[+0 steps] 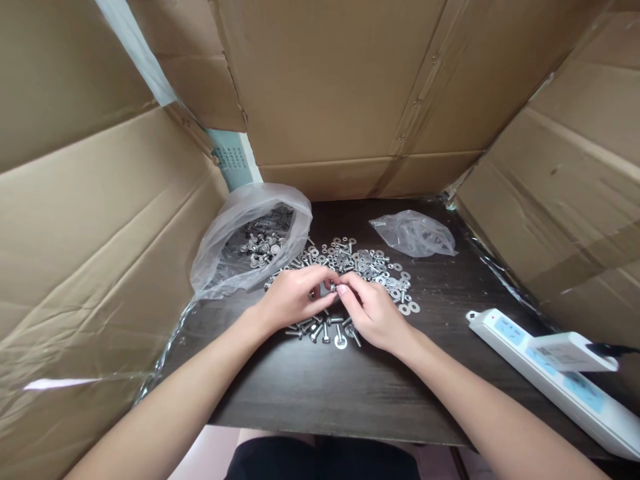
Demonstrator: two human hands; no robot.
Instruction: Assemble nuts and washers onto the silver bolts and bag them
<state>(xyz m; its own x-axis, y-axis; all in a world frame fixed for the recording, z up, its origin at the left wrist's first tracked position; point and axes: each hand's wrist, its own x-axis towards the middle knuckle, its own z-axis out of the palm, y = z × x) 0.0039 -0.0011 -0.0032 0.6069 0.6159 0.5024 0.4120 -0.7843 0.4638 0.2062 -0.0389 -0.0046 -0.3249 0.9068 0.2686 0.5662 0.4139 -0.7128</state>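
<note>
Over a pile of bolts, nuts and washers, my two hands meet at the fingertips. My left hand (297, 293) is closed with thumb and forefinger on a small metal bolt (333, 287). From the other side, the thumb and forefinger of my right hand (375, 312) pinch the same bolt, partly covering it. Whether a nut or washer sits on it is too small to tell. Loose bolts (326, 331) lie below my hands, and flat washers (405, 309) lie to the right of the pile.
An open clear plastic bag (210, 267) with several bolt pieces inside stands at the left. A crumpled plastic bag (417, 233) lies at the back right. A white power strip (550, 383) with a plugged-in adapter (570, 350) runs along the right. Cardboard walls (340, 80) enclose the dark table (320, 393).
</note>
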